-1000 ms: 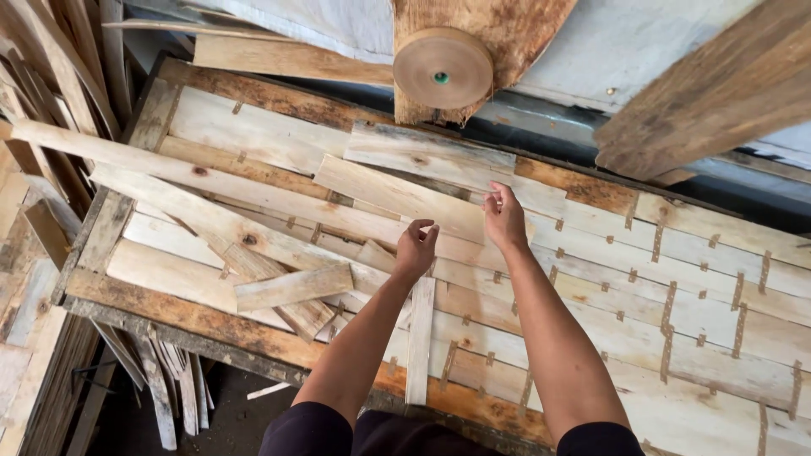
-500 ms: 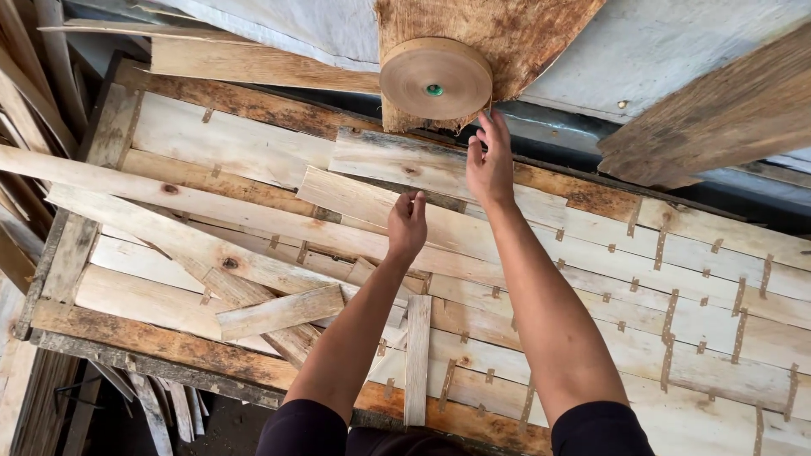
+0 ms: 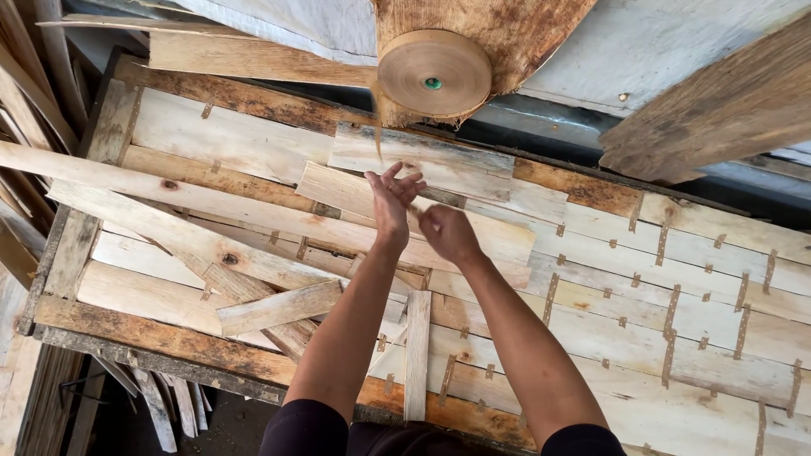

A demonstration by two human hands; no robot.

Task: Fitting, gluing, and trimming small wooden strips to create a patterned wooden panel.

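Note:
My left hand (image 3: 393, 198) is raised over the wooden veneer sheets (image 3: 591, 312) with its fingers spread, holding nothing that I can see. My right hand (image 3: 448, 232) is just to its right, fingers curled closed, and whatever it may grip is hidden. A roll of brown paper tape (image 3: 433, 73) hangs above both hands. A thin blurred strip of tape (image 3: 378, 127) runs from the roll's left edge down to my left fingertips. Loose narrow veneer strips (image 3: 279, 306) lie crossed on the sheets to the left of my arms.
The veneer sheets are joined by short brown tape pieces (image 3: 667, 338) and rest on a dark wooden frame (image 3: 169, 338). Rough boards (image 3: 718, 101) overhang at the upper right. More strips lean at the left edge (image 3: 25, 169) and hang below the frame (image 3: 160, 405).
My right hand has come down from the tape roll to beside my left hand. My left hand has lifted and spread its fingers. A tape strip now hangs from the roll.

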